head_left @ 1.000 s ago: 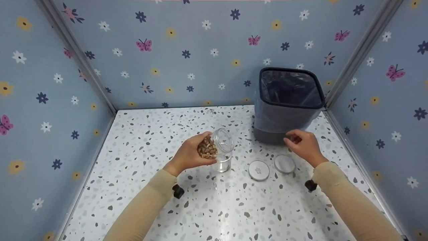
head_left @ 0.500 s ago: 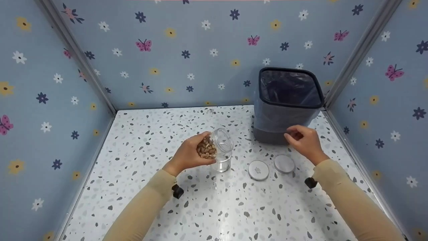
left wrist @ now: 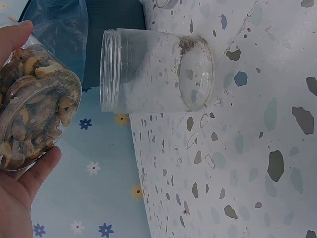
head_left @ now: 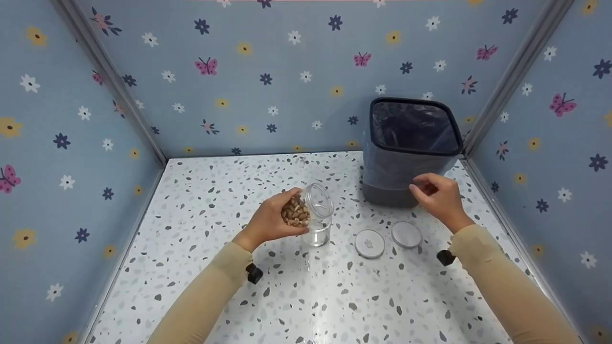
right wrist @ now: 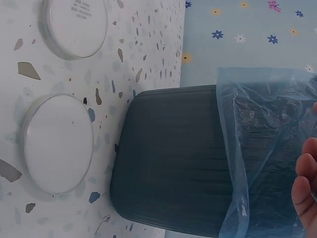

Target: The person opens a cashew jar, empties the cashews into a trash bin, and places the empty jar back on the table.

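Note:
My left hand point(head_left: 272, 217) grips a clear screw-top jar point(head_left: 319, 200) of brown and pale nuts point(head_left: 296, 212), tilted with its mouth toward the right. Beneath its mouth an empty-looking clear jar point(left wrist: 143, 72) stands upright on the table, partly covered by the tilted one in the head view. Beside the bin's front my right hand point(head_left: 440, 198) hovers with loosely bent fingers, thumb and index tips slightly apart. Nothing shows between those fingers. Two round white lids, a left lid point(head_left: 369, 243) and a right lid point(head_left: 406, 234), lie flat below the right hand.
A dark grey bin point(head_left: 389, 193) with a translucent bag liner point(right wrist: 257, 148) folded over its rim stands at the back right. Flower-patterned walls point(head_left: 267, 57) enclose the speckled white table point(head_left: 215, 191) at the back and both sides.
My right hand has drifted slightly up and to the right beside the bin. The left hand and its tilted jar stay practically still.

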`<action>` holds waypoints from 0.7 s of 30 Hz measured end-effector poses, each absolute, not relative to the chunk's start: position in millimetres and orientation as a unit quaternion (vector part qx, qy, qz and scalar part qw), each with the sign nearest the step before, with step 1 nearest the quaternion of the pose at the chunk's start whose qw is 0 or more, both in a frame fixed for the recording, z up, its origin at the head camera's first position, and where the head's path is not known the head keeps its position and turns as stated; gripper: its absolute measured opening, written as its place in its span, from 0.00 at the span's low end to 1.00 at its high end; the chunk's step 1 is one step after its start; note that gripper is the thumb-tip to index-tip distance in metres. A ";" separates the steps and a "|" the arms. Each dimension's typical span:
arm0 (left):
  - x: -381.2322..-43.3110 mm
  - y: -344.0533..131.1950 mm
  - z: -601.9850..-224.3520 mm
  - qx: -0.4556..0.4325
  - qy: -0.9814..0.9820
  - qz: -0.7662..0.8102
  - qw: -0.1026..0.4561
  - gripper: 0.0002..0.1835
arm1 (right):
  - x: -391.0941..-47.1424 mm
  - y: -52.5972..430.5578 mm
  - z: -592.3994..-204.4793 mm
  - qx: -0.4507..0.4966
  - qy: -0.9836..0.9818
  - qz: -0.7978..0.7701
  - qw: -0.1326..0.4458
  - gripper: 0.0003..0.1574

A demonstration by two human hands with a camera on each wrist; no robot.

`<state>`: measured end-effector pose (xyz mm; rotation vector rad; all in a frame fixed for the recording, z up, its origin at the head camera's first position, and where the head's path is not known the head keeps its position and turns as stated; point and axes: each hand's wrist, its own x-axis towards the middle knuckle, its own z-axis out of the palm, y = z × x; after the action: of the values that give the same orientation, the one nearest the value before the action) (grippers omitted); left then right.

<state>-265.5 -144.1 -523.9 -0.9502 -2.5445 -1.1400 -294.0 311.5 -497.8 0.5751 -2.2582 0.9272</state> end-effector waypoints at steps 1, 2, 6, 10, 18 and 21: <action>-265.3 -143.9 -523.6 -0.322 -0.860 -0.384 0.099 0.49 | -294.3 311.4 -497.4 0.221 -0.853 0.353 0.315 0.07; -265.3 -143.9 -523.8 -0.322 -0.860 -0.384 0.099 0.49 | -294.6 311.3 -496.9 0.223 -0.850 0.355 0.318 0.07; -264.4 -143.5 -522.6 -0.319 -0.861 -0.384 0.095 0.49 | -295.4 310.2 -493.6 0.233 -0.836 0.362 0.339 0.07; -263.8 -143.9 -522.6 -0.314 -0.864 -0.382 0.094 0.50 | -297.0 309.8 -488.7 0.236 -0.827 0.369 0.352 0.06; -263.5 -144.1 -522.6 -0.312 -0.864 -0.384 0.095 0.50 | -296.9 309.8 -478.1 0.236 -0.819 0.373 0.366 0.07; -263.5 -144.5 -523.0 -0.314 -0.862 -0.385 0.096 0.50 | -296.5 310.8 -475.3 0.236 -0.821 0.366 0.369 0.07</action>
<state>-263.5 -144.5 -523.0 -0.9311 -2.5553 -1.1415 -296.5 310.8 -475.3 0.6055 -2.1065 0.9397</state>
